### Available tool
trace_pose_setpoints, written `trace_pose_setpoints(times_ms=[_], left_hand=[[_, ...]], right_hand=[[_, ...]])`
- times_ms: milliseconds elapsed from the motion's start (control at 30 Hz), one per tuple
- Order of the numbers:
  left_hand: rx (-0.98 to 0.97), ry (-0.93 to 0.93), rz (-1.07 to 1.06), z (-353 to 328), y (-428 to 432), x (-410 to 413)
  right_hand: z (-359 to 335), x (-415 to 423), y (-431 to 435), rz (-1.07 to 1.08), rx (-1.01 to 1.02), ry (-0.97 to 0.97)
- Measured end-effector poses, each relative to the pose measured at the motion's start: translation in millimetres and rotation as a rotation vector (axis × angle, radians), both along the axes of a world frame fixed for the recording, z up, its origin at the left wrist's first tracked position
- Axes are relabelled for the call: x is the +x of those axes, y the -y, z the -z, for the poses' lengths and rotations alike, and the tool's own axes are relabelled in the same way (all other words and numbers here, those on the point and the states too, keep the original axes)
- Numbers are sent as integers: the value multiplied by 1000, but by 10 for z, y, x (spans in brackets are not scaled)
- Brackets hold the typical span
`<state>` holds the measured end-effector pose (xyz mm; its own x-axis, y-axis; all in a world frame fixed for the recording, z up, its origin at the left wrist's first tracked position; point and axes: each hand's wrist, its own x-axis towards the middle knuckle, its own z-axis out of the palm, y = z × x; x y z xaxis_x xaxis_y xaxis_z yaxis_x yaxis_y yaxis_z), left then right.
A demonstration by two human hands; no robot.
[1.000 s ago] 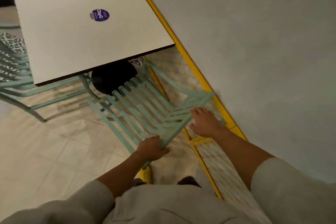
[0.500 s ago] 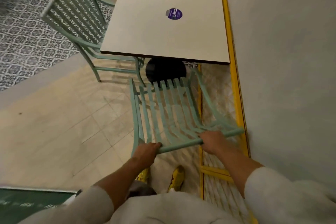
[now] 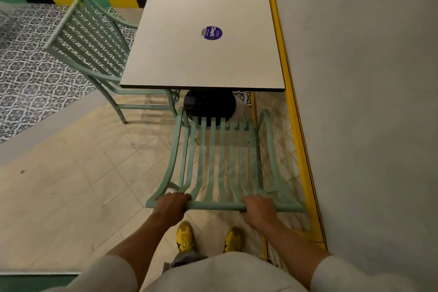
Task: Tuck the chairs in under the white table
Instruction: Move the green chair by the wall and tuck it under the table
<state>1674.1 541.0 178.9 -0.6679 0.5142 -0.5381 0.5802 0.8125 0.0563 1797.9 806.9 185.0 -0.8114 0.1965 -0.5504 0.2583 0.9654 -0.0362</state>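
At the near edge, the top rail of the near chair [image 3: 220,163] is gripped by the left hand [image 3: 171,206] and right hand [image 3: 259,211]. Farther off, the white table [image 3: 203,59] is flanked at left by a second chair [image 3: 90,40].

White square table [image 3: 206,59] against the right wall; one green slatted chair [image 3: 220,163] at its near side, another chair [image 3: 90,40] at its left.

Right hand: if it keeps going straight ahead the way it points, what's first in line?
The right hand grips the near chair's top rail, pointing toward the white table. Straight on, it likely meets the chair's slats; depth unclear.
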Motion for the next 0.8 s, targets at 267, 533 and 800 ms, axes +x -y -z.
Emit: trace_pose_setpoints(times_ms=[267,533,800], left_hand=[[-110,-126,98,117,-348,127],[-68,-150,104,114,-535,-326],[-47,-138,79,144,-698,-652]], right_hand=[[-4,30,-218,48,-128,-40],[-11,-417,-414,39,-18,-97],[-3,-775,-569,41,-9,-52]])
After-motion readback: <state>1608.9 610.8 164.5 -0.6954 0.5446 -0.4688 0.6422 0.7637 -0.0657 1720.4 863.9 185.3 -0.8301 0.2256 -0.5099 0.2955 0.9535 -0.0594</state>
